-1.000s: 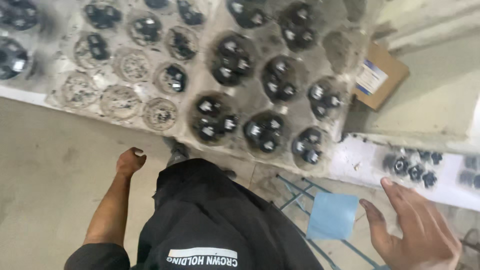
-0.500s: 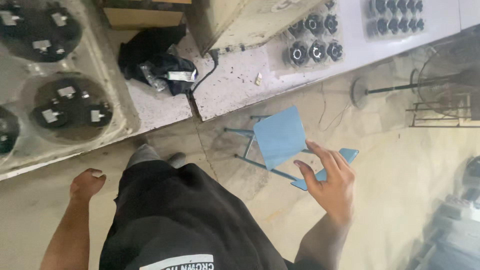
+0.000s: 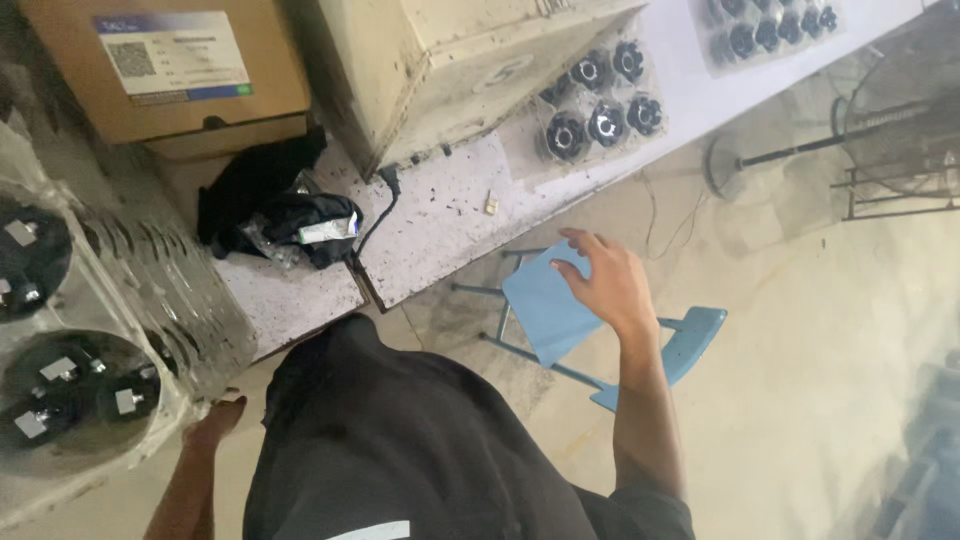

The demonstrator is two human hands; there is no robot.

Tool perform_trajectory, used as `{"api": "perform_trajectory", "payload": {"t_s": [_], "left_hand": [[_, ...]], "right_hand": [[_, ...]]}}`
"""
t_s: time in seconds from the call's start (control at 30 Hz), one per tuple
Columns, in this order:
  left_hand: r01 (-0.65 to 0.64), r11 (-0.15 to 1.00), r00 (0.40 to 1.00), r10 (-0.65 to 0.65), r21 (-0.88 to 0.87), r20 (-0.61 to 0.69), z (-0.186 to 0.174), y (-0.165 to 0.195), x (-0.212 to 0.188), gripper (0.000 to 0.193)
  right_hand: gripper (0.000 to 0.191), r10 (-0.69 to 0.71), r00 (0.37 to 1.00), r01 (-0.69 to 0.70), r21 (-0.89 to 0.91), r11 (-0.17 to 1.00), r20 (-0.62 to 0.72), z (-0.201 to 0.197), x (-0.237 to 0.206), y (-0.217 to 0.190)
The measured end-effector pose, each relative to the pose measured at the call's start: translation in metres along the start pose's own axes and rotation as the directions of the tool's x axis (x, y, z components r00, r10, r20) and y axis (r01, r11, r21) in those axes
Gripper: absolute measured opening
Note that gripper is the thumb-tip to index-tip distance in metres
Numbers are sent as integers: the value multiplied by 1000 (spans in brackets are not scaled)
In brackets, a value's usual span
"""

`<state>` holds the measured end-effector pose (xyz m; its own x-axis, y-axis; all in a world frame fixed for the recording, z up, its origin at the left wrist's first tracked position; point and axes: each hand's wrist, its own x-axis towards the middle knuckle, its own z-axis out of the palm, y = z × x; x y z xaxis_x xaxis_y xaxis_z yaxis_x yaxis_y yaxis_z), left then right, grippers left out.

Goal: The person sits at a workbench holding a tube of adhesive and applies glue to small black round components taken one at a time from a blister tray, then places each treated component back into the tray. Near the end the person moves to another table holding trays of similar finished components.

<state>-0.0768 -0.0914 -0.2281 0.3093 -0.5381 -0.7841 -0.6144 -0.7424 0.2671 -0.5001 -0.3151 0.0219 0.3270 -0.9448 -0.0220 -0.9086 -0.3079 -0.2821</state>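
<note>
The right hand [image 3: 610,285] hangs over a small light-blue chair [image 3: 560,310], its fingers [image 3: 575,240] loosely spread and empty above the flat square seat, which stands on thin blue metal legs on the floor with its curved backrest beyond the wrist, close beside the speckled white counter [image 3: 450,215]. The left hand [image 3: 215,420] is low at the person's side, fingers curled loosely together on nothing (partly hidden by the dark shirt), just beside a stack of clear plastic trays [image 3: 110,330] holding round black parts.
</note>
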Motion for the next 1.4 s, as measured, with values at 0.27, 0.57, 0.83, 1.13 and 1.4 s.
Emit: {"api": "perform_trajectory", "payload": {"t_s": [0.27,0.57,0.83,1.13,1.4], "left_hand": [[-249,915,928,131,-317,-350,31,-31,-4,34],[293,933,930,-329,-211,-162,35,19,-36,46],[275,946,953,-292,-173,-83,92,79,-28,43],[362,912,919,-384,-195,-87,86,119,-31,46],[451,853,876,-479,-261,-53,113,108,-45,45]], "right_hand": [[17,-23,978,54,149,987,-208,56,95,66],[15,-346,925,347,-27,938,-156,150,207,133],[46,-753,635,747,-110,656,-174,235,268,107],[52,-727,658,742,-331,583,195,243,313,62],[57,-632,732,658,-508,556,256,258,337,82]]}}
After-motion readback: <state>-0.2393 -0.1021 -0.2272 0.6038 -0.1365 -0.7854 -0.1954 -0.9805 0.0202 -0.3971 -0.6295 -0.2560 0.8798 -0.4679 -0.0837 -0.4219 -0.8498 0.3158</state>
